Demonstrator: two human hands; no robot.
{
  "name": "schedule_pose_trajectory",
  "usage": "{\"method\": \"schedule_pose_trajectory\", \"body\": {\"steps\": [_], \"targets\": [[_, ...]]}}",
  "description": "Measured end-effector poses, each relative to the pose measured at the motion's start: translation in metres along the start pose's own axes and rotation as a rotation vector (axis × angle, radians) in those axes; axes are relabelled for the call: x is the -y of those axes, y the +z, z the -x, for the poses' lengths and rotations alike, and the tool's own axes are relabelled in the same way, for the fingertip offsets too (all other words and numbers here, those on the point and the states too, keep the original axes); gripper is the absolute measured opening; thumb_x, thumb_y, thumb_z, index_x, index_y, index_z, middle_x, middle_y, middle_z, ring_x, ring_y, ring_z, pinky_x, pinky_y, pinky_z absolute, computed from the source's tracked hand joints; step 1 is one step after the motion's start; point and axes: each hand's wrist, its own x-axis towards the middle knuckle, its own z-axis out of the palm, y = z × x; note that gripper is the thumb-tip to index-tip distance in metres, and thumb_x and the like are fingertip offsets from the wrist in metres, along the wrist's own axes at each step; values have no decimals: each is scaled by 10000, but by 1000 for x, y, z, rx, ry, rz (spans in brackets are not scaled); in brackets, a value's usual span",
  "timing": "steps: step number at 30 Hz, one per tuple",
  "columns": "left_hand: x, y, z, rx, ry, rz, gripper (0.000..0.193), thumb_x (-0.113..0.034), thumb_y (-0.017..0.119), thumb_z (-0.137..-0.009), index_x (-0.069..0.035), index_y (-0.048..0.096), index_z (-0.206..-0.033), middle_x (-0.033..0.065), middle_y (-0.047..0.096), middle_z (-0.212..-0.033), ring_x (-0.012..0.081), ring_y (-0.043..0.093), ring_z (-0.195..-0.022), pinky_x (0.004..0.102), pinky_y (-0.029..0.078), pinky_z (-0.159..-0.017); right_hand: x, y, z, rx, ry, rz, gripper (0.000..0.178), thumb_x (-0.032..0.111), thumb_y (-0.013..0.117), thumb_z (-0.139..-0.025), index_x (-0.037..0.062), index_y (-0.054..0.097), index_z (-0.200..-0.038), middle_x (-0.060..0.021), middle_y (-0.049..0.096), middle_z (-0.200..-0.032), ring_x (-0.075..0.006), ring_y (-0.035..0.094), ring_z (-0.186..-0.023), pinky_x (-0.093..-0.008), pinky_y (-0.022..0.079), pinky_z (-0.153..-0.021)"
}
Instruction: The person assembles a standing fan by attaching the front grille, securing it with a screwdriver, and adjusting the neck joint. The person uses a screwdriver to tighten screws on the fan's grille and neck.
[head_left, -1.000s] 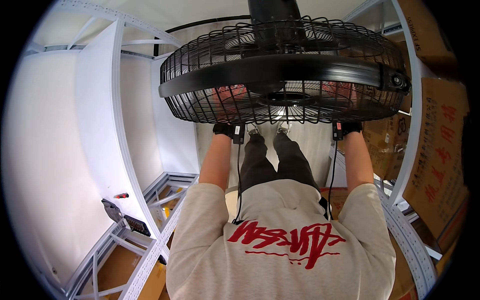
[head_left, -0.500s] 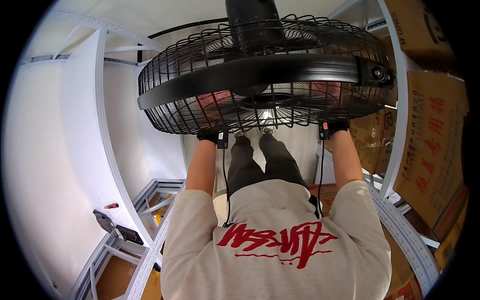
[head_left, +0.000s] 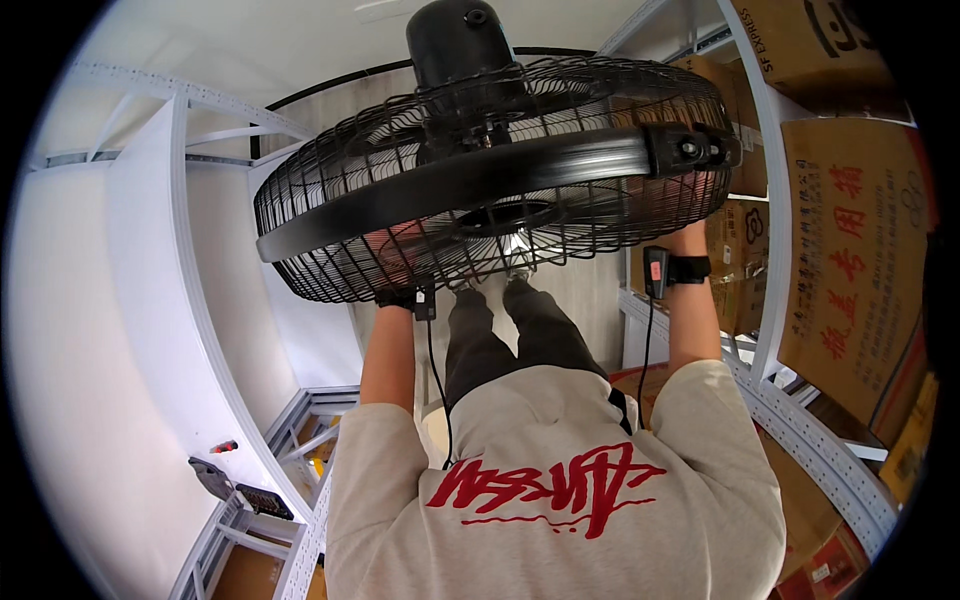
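Both hands carry a large black caged fan [head_left: 490, 180] filling the upper centre. The left hand [head_left: 395, 262] and right hand [head_left: 690, 215] grip its far side, partly hidden behind the grille. Judging by this, lifting is underway; setting it down needs clearance from the cardboard boxes [head_left: 850, 250] at right.

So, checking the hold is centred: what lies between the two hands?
In the head view, the black fan fills that stretch: its wire cage, round hub midway, spans from left hand to right hand.

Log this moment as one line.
left hand: grips fan | right hand: grips fan | black caged fan: held up, tilted | shelving: right, cardboard boxes
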Motion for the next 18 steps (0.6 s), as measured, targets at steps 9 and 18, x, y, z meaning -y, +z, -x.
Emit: {"method": "schedule_pose_trajectory", "body": {"steps": [9,18], "targets": [[-1,-4,2,5,-1,12,483,-455,504,-900,-87,575,-1203,160,542,-1324,412,473,-1244,564,378,-1023,41,4,-25,20,0,-180,414,317,518,-1006,19,527,-1293,-56,580,-1259,-159,577,-1109,-306,484,-937],[-6,0,-10,23,1,9,484,-456,509,-898,-95,568,-1215,162,533,-1336,422,463,-1254,574,371,-1026,30,0,-42,88,-180,4,381,341,478,-1023,18,544,-1213,-33,546,-1212,-126,529,-1094,-286,425,-964]]}}
